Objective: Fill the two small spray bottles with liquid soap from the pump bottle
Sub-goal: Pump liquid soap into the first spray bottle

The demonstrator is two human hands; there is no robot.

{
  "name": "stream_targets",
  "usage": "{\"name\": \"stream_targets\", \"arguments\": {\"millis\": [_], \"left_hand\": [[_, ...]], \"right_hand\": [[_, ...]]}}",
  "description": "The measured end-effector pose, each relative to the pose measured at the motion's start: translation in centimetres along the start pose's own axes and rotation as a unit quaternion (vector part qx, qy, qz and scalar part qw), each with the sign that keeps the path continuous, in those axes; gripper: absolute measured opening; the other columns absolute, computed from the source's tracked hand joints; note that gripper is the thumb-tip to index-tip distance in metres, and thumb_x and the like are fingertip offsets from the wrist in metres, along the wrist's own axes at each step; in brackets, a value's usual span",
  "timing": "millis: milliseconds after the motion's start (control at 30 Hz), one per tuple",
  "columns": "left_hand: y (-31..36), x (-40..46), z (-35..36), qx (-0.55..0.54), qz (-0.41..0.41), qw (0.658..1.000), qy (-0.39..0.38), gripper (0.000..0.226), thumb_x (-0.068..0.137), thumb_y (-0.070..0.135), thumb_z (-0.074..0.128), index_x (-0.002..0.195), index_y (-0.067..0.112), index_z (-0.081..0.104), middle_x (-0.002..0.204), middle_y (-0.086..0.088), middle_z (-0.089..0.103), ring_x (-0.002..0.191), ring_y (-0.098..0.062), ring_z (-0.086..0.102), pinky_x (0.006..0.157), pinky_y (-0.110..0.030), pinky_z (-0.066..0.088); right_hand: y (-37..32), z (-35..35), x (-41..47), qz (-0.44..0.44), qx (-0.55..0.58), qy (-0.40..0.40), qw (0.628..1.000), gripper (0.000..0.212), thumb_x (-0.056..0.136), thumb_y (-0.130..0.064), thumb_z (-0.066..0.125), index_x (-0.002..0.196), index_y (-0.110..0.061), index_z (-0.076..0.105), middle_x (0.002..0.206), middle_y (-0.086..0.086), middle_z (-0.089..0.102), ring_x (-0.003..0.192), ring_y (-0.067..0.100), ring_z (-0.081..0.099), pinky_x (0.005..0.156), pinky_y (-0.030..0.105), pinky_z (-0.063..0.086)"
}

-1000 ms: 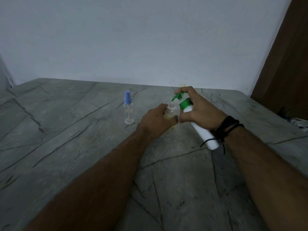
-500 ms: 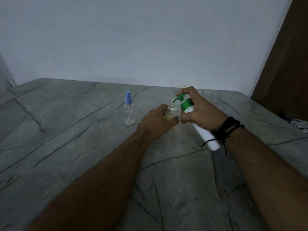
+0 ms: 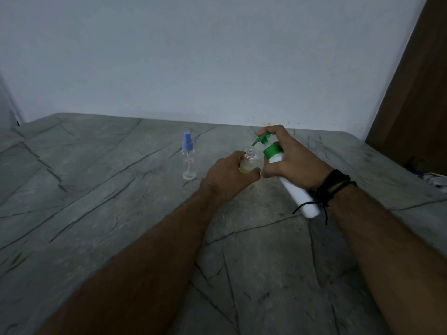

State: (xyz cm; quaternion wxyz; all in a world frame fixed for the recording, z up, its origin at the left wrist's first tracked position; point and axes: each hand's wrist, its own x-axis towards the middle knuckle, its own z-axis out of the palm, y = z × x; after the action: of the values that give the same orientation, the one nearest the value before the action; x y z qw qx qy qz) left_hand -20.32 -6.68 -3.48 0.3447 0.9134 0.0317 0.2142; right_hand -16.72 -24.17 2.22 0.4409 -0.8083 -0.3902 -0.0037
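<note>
My left hand (image 3: 229, 175) grips a small clear spray bottle (image 3: 249, 163) with its cap off; a little yellow liquid lies at its bottom. My right hand (image 3: 294, 163) holds the white pump bottle (image 3: 296, 192) tilted, its base pointing toward me. The green pump head (image 3: 262, 140) has its spout just above the open neck, and a finger rests on top of the pump. A second clear spray bottle (image 3: 188, 158) with a blue sprayer stands upright on the grey stone table (image 3: 96, 201), left of my hands.
A pale wall runs behind the table's far edge. A brown wooden panel (image 3: 418, 93) stands at the right. Some white cloth or paper (image 3: 435, 178) lies at the far right edge.
The pump head has risen slightly between the earlier frames and now. Both hands and both bottles stay where they were.
</note>
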Motion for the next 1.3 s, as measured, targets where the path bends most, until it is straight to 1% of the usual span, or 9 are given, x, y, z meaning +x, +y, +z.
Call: {"name": "stream_targets", "arguments": {"millis": [67, 233, 433, 633, 800, 967, 1067, 1200, 1300], "left_hand": [[0.05, -0.03, 0.0, -0.002, 0.0, 1.0, -0.001, 0.064, 0.08, 0.058, 0.067, 0.132, 0.024, 0.053, 0.121, 0.002, 0.067, 0.102, -0.016, 0.064, 0.089, -0.039, 0.054], [0.05, -0.01, 0.0, -0.001, -0.002, 1.0, 0.001, 0.061, 0.08, 0.056, 0.067, 0.131, 0.025, 0.053, 0.119, 0.002, 0.067, 0.1, -0.016, 0.063, 0.088, -0.038, 0.054], [0.1, 0.03, 0.1, 0.005, 0.002, 1.0, 0.005, 0.062, 0.08, 0.059, 0.068, 0.129, 0.025, 0.054, 0.116, 0.003, 0.068, 0.097, -0.014, 0.064, 0.085, -0.035, 0.054], [0.13, -0.08, -0.04, -0.003, 0.001, 1.0, 0.007, 0.056, 0.08, 0.054, 0.067, 0.128, 0.026, 0.055, 0.115, 0.004, 0.069, 0.098, -0.014, 0.064, 0.086, -0.035, 0.054], [0.16, -0.03, -0.01, 0.002, 0.002, 1.0, 0.001, 0.063, 0.08, 0.059, 0.067, 0.131, 0.025, 0.053, 0.119, 0.003, 0.068, 0.1, -0.015, 0.064, 0.086, -0.035, 0.054], [0.18, -0.08, -0.12, -0.002, -0.004, 1.0, 0.0, 0.059, 0.08, 0.055, 0.067, 0.13, 0.026, 0.053, 0.118, 0.003, 0.068, 0.1, -0.015, 0.064, 0.088, -0.038, 0.054], [0.14, -0.08, -0.06, -0.002, -0.003, 1.0, 0.002, 0.059, 0.08, 0.056, 0.067, 0.129, 0.026, 0.054, 0.116, 0.004, 0.068, 0.099, -0.014, 0.064, 0.087, -0.037, 0.054], [0.09, 0.01, -0.01, 0.003, 0.001, 1.0, 0.002, 0.063, 0.079, 0.061, 0.066, 0.13, 0.026, 0.053, 0.116, 0.004, 0.068, 0.097, -0.013, 0.064, 0.085, -0.036, 0.054], [0.09, -0.03, 0.0, -0.004, 0.0, 1.0, -0.002, 0.062, 0.08, 0.056, 0.067, 0.131, 0.026, 0.053, 0.119, 0.004, 0.068, 0.099, -0.014, 0.064, 0.087, -0.036, 0.054]], "right_hand": [[0.03, -0.03, -0.01, -0.001, -0.003, -0.003, 1.0, 0.075, 0.069, -0.002, 0.077, 0.129, -0.032, 0.044, 0.094, 0.0, 0.065, 0.082, 0.026, 0.066, 0.073, 0.039, 0.054], [-0.14, -0.19, 0.03, 0.005, -0.001, -0.007, 1.0, 0.068, 0.071, 0.003, 0.074, 0.127, -0.025, 0.045, 0.09, -0.004, 0.063, 0.075, 0.015, 0.062, 0.068, 0.031, 0.051], [-0.04, -0.02, 0.0, -0.001, 0.002, -0.005, 1.0, 0.075, 0.07, -0.001, 0.078, 0.13, -0.03, 0.044, 0.094, -0.002, 0.064, 0.082, 0.023, 0.065, 0.073, 0.036, 0.054], [0.05, -0.2, 0.1, 0.005, 0.0, -0.004, 1.0, 0.068, 0.071, 0.003, 0.074, 0.126, -0.025, 0.045, 0.09, -0.005, 0.062, 0.075, 0.015, 0.061, 0.067, 0.03, 0.049], [0.08, -0.09, 0.03, -0.002, 0.004, -0.004, 1.0, 0.073, 0.069, -0.003, 0.078, 0.129, -0.031, 0.045, 0.097, -0.002, 0.065, 0.083, 0.024, 0.066, 0.073, 0.037, 0.054], [-0.12, -0.25, 0.0, 0.004, 0.003, -0.007, 1.0, 0.068, 0.072, 0.004, 0.073, 0.126, -0.026, 0.046, 0.09, -0.003, 0.062, 0.075, 0.015, 0.061, 0.067, 0.031, 0.05], [-0.07, -0.19, 0.03, 0.011, 0.005, -0.003, 1.0, 0.069, 0.071, 0.001, 0.075, 0.126, -0.027, 0.046, 0.092, -0.002, 0.063, 0.077, 0.018, 0.062, 0.069, 0.033, 0.051], [-0.09, 0.02, 0.02, 0.004, 0.006, -0.006, 1.0, 0.076, 0.064, -0.01, 0.078, 0.129, -0.033, 0.044, 0.1, 0.001, 0.065, 0.085, 0.028, 0.066, 0.074, 0.041, 0.055], [-0.12, -0.15, 0.03, 0.006, 0.003, -0.012, 1.0, 0.071, 0.07, 0.0, 0.075, 0.127, -0.029, 0.045, 0.093, -0.002, 0.064, 0.077, 0.019, 0.063, 0.068, 0.035, 0.053]]}}
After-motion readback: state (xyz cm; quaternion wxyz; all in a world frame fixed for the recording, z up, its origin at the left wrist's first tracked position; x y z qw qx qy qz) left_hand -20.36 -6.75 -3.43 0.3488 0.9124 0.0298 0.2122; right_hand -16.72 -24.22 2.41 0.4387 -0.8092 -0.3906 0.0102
